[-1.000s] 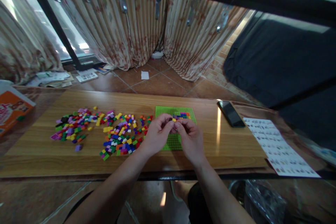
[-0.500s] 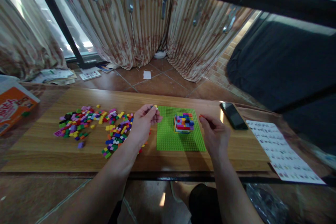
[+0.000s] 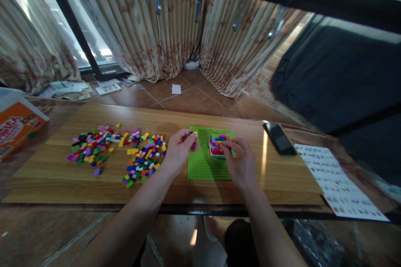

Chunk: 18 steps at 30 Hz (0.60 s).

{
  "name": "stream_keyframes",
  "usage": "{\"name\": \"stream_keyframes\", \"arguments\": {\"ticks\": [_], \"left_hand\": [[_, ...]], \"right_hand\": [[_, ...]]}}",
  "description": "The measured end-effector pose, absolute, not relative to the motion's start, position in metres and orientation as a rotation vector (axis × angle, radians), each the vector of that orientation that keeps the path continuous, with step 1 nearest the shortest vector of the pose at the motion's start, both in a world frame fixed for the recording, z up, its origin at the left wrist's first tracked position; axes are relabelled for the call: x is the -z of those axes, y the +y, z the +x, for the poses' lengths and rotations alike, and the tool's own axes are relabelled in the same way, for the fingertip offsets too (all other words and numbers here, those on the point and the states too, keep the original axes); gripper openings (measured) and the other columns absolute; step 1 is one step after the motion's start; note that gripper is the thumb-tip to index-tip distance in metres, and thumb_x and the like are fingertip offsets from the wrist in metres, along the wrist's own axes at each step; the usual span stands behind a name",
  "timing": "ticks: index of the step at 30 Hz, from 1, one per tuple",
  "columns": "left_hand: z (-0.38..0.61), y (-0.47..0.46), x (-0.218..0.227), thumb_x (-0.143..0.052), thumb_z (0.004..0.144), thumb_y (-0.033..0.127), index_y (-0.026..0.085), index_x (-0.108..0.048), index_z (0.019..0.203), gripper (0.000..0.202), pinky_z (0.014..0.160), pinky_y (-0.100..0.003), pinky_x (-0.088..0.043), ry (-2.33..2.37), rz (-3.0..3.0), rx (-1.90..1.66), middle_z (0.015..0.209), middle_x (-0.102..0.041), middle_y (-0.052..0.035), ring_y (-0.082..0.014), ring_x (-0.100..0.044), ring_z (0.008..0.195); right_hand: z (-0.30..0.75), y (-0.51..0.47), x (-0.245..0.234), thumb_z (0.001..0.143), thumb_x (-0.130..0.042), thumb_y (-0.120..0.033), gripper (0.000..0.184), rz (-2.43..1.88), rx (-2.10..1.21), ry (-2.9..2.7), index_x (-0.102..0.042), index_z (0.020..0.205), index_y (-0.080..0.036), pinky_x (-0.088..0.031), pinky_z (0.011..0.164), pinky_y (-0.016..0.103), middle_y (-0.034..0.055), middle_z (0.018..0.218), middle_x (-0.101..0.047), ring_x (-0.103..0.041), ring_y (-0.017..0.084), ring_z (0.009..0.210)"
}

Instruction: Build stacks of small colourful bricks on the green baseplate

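Seeing the main change at right: half a second ago out past the edge of the flat green studded plastic baseplate point(image 3: 199, 167), now in at the small multicoloured plastic-block structure point(image 3: 216, 150) with the bare right hand point(image 3: 242, 158). Standing right of centre on the baseplate. Reads as a switch from carrying to fitting or pressing. Cannot tell whether grasping a block there; hidden by fingertips. With the bare left hand point(image 3: 179, 148), slightly farther over the baseplate's left edge, still pinching a tiny pale-and-dark plastic piece point(image 3: 194, 134), apart from the structure.
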<state>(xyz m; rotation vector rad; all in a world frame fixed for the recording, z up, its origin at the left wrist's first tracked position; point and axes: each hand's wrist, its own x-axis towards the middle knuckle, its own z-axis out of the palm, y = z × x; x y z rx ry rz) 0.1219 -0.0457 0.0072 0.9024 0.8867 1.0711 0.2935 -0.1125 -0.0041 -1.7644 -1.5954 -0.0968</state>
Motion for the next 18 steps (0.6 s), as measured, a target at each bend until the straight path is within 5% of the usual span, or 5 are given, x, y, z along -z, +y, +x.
{"name": "stream_keyframes", "arguments": {"ticks": [18], "left_hand": [[0.1192,-0.0451,-0.0053,-0.066,0.074,0.029,0.014,-0.058,0.075,0.017,0.054,-0.020,-0.045,0.916,0.953,-1.069,0.065,-0.059,0.0029,-0.0070,-0.056,0.051]], "right_hand": [[0.2905,-0.1045,0.0089,0.079,-0.068,-0.033,0.011,-1.724,0.146,-1.487,-0.070,0.078,-0.022,-0.048,0.078,0.036,0.0039,0.087,-0.065,-0.058,0.020,0.085]]}}
